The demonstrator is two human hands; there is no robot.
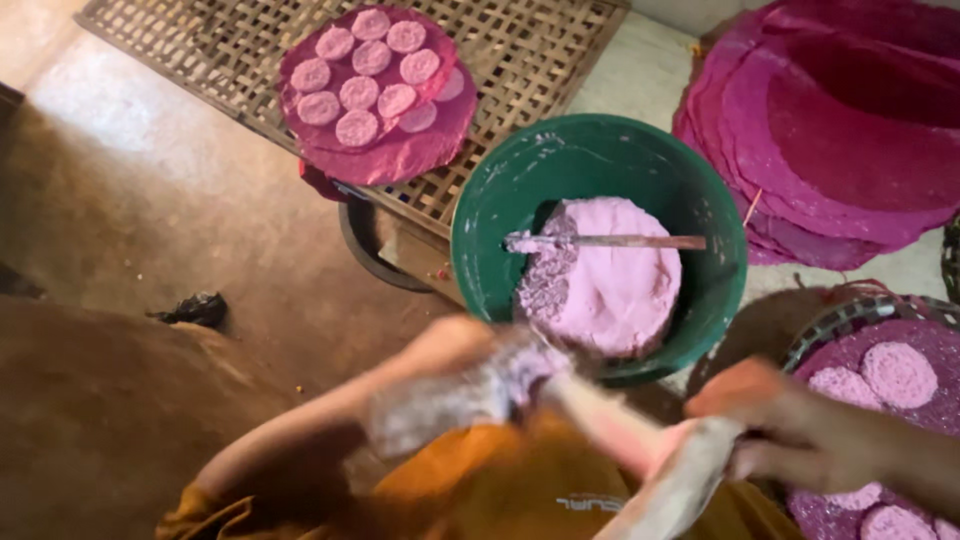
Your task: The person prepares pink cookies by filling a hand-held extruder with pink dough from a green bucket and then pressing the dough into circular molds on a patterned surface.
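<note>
My left hand [490, 385] is blurred by motion and coated in pale pink paste, just in front of the green basin [480, 215]; whether it holds a lump I cannot tell. The basin contains a mound of pink dough [615, 290] with a wooden stick [640, 241] lying across it. My right hand [790, 435] comes in from the right beside a woven basket [850, 315]. Its fingers are closed on the end of a pale, paste-covered piece [685, 480] that is blurred.
A round magenta mat [400, 150] carrying several pink discs lies on a bamboo lattice [530, 60] at the back. A stack of large magenta mats [850, 140] sits at the top right. More pink discs [898, 372] lie in the basket. A dark ring [375, 255] rests on the brown floor.
</note>
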